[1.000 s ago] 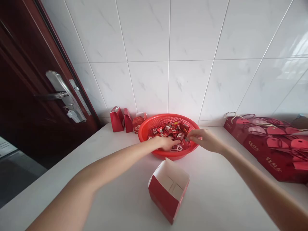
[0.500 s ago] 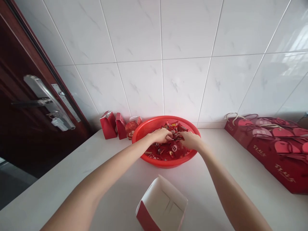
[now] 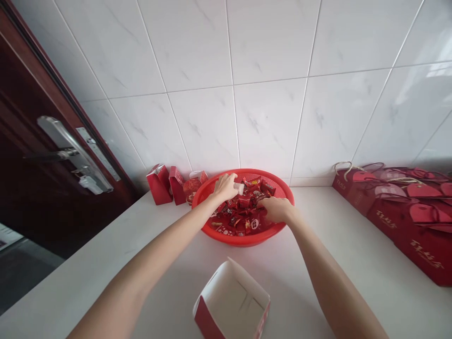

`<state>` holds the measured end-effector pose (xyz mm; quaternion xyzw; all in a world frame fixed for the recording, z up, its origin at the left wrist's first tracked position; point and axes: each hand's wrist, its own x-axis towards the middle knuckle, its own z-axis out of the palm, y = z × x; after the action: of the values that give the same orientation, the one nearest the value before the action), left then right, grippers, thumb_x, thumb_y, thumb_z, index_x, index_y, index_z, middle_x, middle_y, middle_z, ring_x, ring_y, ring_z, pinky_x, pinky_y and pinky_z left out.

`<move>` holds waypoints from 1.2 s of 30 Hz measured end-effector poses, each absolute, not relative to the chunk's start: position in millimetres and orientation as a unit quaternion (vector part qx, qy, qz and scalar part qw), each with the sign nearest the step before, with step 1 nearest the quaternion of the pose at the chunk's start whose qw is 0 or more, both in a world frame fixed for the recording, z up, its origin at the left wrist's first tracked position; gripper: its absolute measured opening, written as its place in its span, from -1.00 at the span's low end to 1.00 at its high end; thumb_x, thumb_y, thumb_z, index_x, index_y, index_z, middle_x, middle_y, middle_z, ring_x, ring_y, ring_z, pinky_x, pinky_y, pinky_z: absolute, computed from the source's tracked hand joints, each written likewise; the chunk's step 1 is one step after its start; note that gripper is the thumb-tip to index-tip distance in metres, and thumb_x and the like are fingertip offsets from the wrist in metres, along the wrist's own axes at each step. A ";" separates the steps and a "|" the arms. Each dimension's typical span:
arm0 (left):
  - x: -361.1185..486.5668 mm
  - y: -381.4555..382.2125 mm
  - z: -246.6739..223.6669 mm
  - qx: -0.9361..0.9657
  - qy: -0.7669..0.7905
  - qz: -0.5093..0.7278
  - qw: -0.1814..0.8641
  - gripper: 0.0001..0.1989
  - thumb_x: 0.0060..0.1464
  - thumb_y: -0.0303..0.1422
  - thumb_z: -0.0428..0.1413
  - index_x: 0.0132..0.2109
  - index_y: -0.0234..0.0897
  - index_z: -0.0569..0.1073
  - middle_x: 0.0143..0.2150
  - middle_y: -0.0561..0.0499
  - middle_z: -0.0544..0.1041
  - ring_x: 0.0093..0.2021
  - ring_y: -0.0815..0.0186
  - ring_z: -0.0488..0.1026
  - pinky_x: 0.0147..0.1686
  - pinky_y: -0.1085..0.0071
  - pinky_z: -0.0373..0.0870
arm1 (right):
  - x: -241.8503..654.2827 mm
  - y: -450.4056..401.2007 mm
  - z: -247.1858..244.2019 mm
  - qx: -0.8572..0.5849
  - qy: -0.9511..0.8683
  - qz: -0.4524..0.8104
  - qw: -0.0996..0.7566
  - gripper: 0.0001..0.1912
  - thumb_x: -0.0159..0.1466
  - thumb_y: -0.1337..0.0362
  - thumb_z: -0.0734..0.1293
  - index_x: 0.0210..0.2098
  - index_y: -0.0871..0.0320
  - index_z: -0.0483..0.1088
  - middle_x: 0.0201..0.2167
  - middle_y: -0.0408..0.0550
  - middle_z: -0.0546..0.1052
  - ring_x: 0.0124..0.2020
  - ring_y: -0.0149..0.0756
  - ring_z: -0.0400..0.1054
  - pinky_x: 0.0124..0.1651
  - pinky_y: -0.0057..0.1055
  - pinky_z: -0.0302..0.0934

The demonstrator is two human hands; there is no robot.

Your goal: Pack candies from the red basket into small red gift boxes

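A red plastic basket (image 3: pixel 243 241) holds many red-wrapped candies (image 3: pixel 235 214). Above the basket's left part is my left hand (image 3: pixel 226 187), its fingers partly spread and a small pale piece showing by the fingertips; whether it grips that piece is unclear. My right hand (image 3: pixel 276 208) reaches down among the candies on the right side, fingertips hidden by the hand and the wrappers. Nearer to me, an open box (image 3: pixel 233 301), white inside and red outside, stands on the white table with nothing in it.
Three small red boxes (image 3: pixel 159 184) stand left of the basket by the tiled wall (image 3: pixel 197 127). Several red gift bags with cord handles (image 3: pixel 395 216) line the right side. A dark door with a metal handle (image 3: pixel 76 153) is at the left.
My left hand has lifted and moved left from the middle of the candies, its fingers wider apart. My right hand has shifted slightly and sits deeper in the candies. The view has shifted a little.
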<state>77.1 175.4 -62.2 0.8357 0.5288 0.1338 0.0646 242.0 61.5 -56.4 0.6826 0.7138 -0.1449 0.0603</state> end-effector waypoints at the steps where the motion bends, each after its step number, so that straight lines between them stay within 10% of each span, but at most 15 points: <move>1: 76.6 175.3 -61.9 0.842 0.518 0.135 0.064 -0.47 0.10 -0.50 0.12 0.25 -0.40 0.41 0.24 -0.33 0.43 0.27 -0.09 0.38 0.18 0.17 0.35 | 242.3 61.6 -57.0 0.679 0.717 -0.143 0.060 -0.52 0.22 0.43 0.34 0.12 0.01 0.48 0.08 0.05 0.58 0.09 0.04 0.49 -0.07 -0.26 0.30; 6: 83.2 166.8 -65.7 0.903 0.416 0.073 0.080 -0.60 0.13 -0.49 0.10 0.10 -0.22 0.57 0.05 -0.09 0.54 0.03 0.17 0.53 0.11 0.33 0.41 | 241.2 60.8 -58.1 0.675 0.723 -0.138 0.055 -0.51 0.18 0.47 0.38 0.09 0.06 0.49 0.01 0.09 0.61 0.04 0.08 0.52 -0.08 -0.23 0.33; 15: 92.9 151.4 -77.3 0.926 0.346 -0.134 0.064 -0.24 -0.13 -0.15 0.35 0.26 -0.16 0.44 0.24 -0.24 0.30 0.08 -0.12 0.48 0.03 0.12 0.47 | 236.2 54.4 -55.4 0.696 0.705 -0.137 0.024 -0.47 0.21 0.43 0.40 0.18 0.11 0.44 0.08 0.18 0.59 0.12 0.10 0.50 0.00 -0.21 0.34; 22: 81.0 163.6 -69.9 0.913 0.354 0.045 0.196 -0.68 -0.08 -0.45 0.21 -0.11 -0.25 0.58 -0.04 -0.10 0.59 -0.01 0.05 0.55 0.01 0.23 0.48 | 239.1 57.4 -60.5 0.698 0.699 -0.154 -0.024 -0.26 0.11 0.48 0.45 0.28 0.13 0.32 0.08 0.19 0.58 0.13 0.15 0.47 0.03 -0.16 0.33; 28: 66.7 164.4 -57.8 0.866 0.354 0.142 0.323 -0.63 0.04 -0.48 0.07 0.03 -0.32 0.49 -0.08 -0.08 0.63 -0.23 0.26 0.60 -0.24 0.34 0.56 | 245.7 60.1 -59.2 0.692 0.669 -0.222 -0.155 -0.45 0.19 0.34 0.45 0.17 0.15 0.39 0.07 0.16 0.58 0.13 0.13 0.46 0.07 -0.13 0.34; 36: 70.4 172.3 -60.5 0.796 0.316 0.283 0.432 -0.62 -0.13 -0.52 0.16 -0.07 -0.31 0.54 -0.01 -0.07 0.63 -0.03 0.24 0.54 -0.03 0.33 0.50 | 249.7 62.7 -61.2 0.604 0.559 -0.406 -0.398 -0.62 0.40 0.27 0.27 0.20 0.15 0.32 -0.07 0.05 0.62 -0.09 -0.18 0.59 -0.13 -0.36 0.52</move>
<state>70.4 172.3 -60.5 0.7956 0.3163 0.2827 0.4324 249.7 62.7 -61.2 0.6036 0.5590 -0.4062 -0.3977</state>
